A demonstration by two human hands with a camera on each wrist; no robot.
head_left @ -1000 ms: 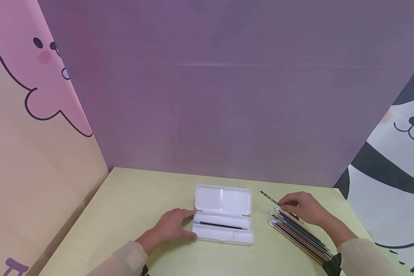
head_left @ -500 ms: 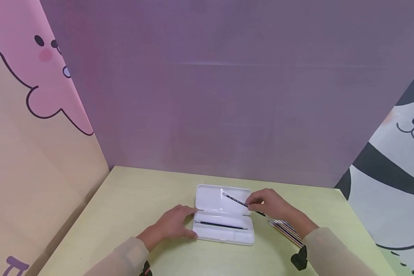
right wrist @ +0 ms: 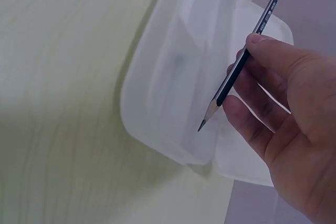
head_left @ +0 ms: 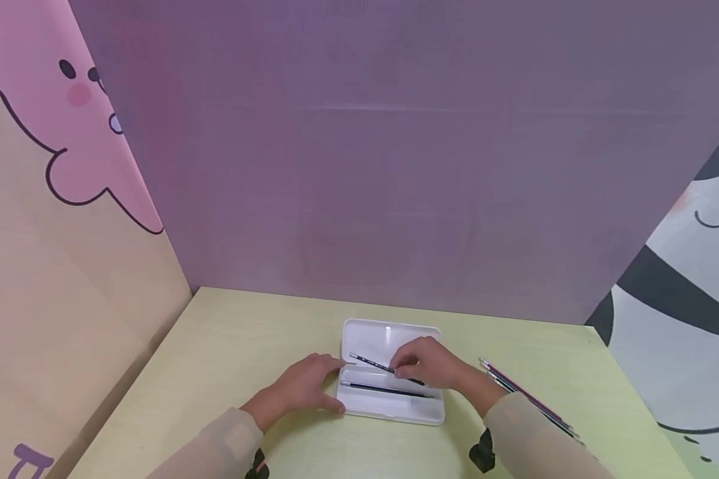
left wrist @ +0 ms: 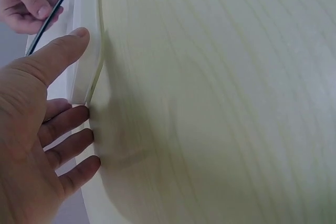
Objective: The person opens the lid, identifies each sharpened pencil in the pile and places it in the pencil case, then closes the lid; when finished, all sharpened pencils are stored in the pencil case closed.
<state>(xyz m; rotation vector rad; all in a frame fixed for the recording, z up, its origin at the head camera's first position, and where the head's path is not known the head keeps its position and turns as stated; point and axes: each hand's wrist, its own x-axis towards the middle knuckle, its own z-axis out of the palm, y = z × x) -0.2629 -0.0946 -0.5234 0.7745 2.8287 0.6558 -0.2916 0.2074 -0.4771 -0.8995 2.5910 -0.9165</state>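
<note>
A white pencil case lies open on the yellow-green table, its lid folded back. One dark pencil rests in its tray. My right hand pinches a second dark pencil and holds it low over the tray; in the right wrist view that pencil points tip-down toward the case. My left hand rests flat against the case's left end, fingers straight, thumb along its rim.
A bundle of several coloured pencils lies on the table to the right of the case, partly behind my right sleeve. Purple and cartoon-printed panels wall in the table at the back and sides.
My right hand picked one pencil from the bundle at the right and carried it leftward, from over the lid down to just above the tray. The left hand stayed put.
</note>
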